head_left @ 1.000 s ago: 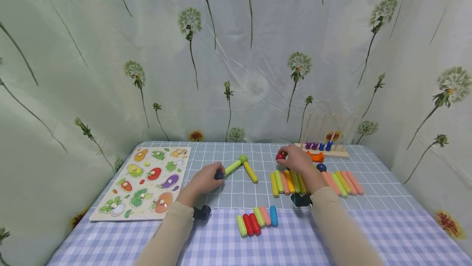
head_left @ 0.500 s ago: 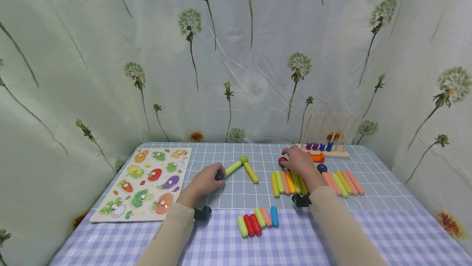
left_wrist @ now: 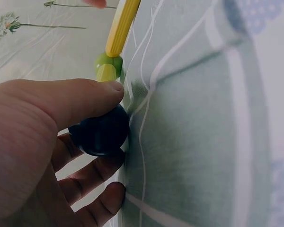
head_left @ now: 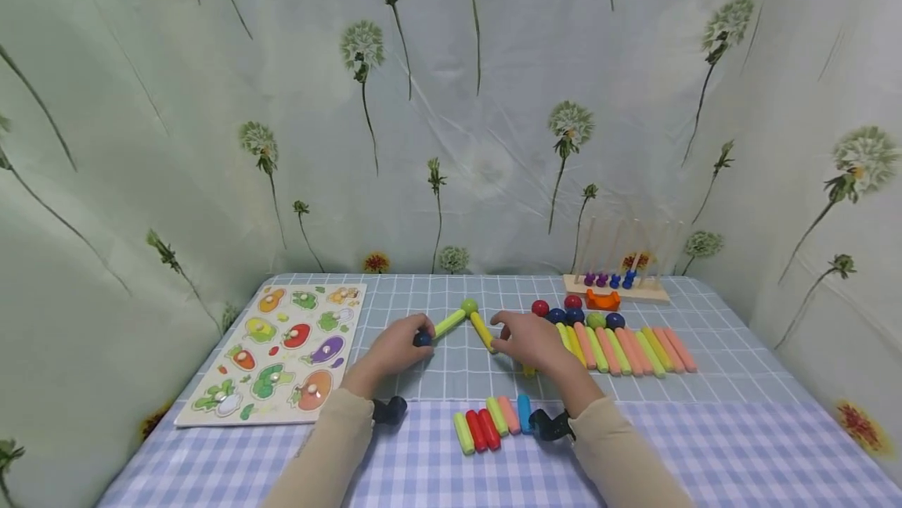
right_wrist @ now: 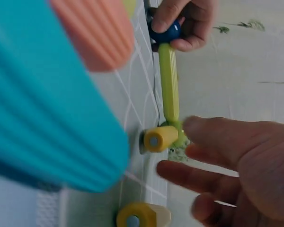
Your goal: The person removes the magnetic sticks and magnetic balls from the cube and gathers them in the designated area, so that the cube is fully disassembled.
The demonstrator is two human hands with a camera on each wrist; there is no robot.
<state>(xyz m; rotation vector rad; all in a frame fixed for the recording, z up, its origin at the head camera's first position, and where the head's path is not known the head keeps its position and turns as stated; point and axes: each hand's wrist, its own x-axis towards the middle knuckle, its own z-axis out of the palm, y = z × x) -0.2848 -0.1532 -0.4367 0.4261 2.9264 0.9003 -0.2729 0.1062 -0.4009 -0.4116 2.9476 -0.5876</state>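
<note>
I see my left hand (head_left: 395, 347) on the bench (head_left: 437, 371), thumb & fingers pinching the dark blue ball (head_left: 421, 339) at the near end of the green stick (head_left: 448, 322); the left wrist view shows the thumb over the ball (left_wrist: 100, 136) w/ fingers curled under. Stick runs up to a green ball (head_left: 468, 306), and a yellow stick (head_left: 481, 329) angles back down from it, making a V. My right hand (head_left: 530, 342) sits at the yellow stick's near end, fingers loosely spread, grasping nothing; right wrist view shows the fingertips (right_wrist: 199, 125) just beside the stick end (right_wrist: 156, 138), can't tell if touching. Right of it: row of coloured sticks (head_left: 620, 347) w/ balls (head_left: 564, 311) at the far ends. Short sticks (head_left: 489, 422) lie nearer me. Puzzle board (head_left: 278, 347) lies far left.
</note>
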